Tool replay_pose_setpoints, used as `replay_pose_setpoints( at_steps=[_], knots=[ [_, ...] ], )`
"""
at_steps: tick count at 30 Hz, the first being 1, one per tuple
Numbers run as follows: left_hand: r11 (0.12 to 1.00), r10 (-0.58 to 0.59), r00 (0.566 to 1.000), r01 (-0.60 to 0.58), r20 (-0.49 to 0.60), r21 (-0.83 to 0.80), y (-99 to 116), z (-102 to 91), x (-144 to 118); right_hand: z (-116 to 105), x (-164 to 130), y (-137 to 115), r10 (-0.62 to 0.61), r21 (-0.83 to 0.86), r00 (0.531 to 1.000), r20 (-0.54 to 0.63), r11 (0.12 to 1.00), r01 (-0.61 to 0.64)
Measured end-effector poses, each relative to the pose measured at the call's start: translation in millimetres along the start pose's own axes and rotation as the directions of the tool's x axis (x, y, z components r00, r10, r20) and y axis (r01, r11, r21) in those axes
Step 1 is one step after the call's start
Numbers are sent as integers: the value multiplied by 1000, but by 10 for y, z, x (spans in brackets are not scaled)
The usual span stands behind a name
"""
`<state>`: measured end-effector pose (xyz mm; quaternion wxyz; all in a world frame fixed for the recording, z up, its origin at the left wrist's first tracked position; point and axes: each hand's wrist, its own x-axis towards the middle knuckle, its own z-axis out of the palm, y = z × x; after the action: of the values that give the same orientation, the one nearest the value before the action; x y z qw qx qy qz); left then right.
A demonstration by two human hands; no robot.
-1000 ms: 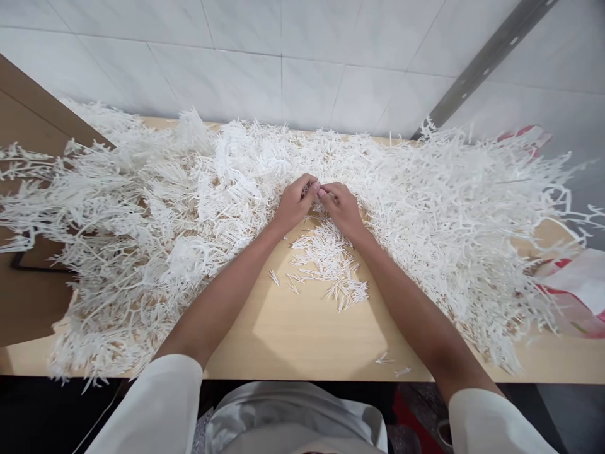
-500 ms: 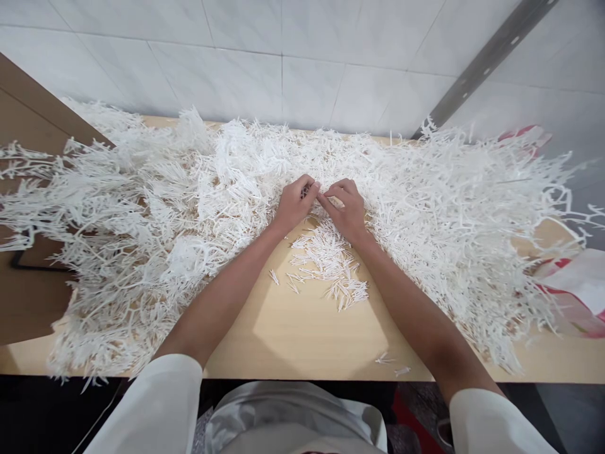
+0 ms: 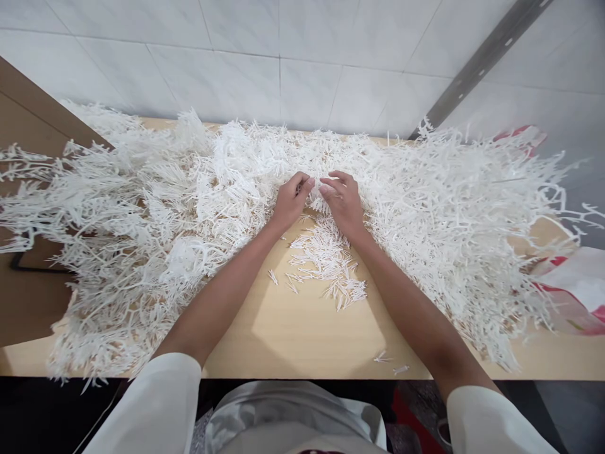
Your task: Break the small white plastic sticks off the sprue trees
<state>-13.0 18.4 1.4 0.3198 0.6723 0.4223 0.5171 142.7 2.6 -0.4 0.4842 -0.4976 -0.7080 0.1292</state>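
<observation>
My left hand is closed in a pinch, thumb against the fingertips, over the middle of a wide heap of thin white branching pieces that look like plastic. Whatever it pinches is too small to make out against the white. Facing it across a narrow gap, my right hand has its fingers bent in and drawn together with the thumb. What lies between those fingertips is also lost against the heap. Just below both hands, many short loose white sticks lie in a small pile on the wooden table.
A brown cardboard box stands at the left, partly covered by the heap. At the right edge lies a red and white plastic bag. A tiled wall closes off the back. A few stray sticks lie near the front edge.
My hands have drawn apart from touching fingertips to a small gap. The right fingers have curled in more. The loose pile looks the same.
</observation>
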Motion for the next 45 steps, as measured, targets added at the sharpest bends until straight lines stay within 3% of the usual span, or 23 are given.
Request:
replay_pose_setpoints(
  at_steps=[5, 12, 17, 20, 24, 26, 30, 32, 40, 45],
  knots=[
    [1000, 25, 999, -26, 47, 13, 14, -3, -7, 18, 7, 5, -57, -23, 988, 141, 998, 61],
    [990, 56, 998, -56, 1, 131, -57, 37, 4, 13, -37, -76, -141, -129, 985, 100, 980, 153],
    [992, -44, 989, 60, -144, 108, -123, 17, 44, 4, -79, -126, -226, -96, 973, 52, 968, 230],
    [996, -76, 989, 81, -124, 44, -100, 8, 38, -28, -80, -137, -122, -59, 991, -46, 991, 119],
    [998, -20, 997, 24, -70, 49, -55, 15, 7, -42, -33, -59, 54, -10, 984, -169, 998, -57],
    [999, 3, 995, 2, -102, 50, -43, 16, -2, -27, -4, -13, 67, -17, 991, -118, 997, -70],
    [1000, -25, 987, 27, -162, 10, -27, 11, -6, 8, 10, 8, -12, -25, 991, 130, 1000, 15],
    [999, -33, 985, 35, -167, 9, -19, 9, -6, 7, -4, -13, -8, -6, 987, 163, 1000, 10],
    [991, 38, 962, -2, -270, 134, -31, 13, -3, -55, -36, -88, 37, 71, 991, -130, 997, -28],
    [987, 96, 973, -66, -208, 146, -52, 15, -5, -25, -10, 69, 214, 224, 974, -77, 955, -192]
  ],
)
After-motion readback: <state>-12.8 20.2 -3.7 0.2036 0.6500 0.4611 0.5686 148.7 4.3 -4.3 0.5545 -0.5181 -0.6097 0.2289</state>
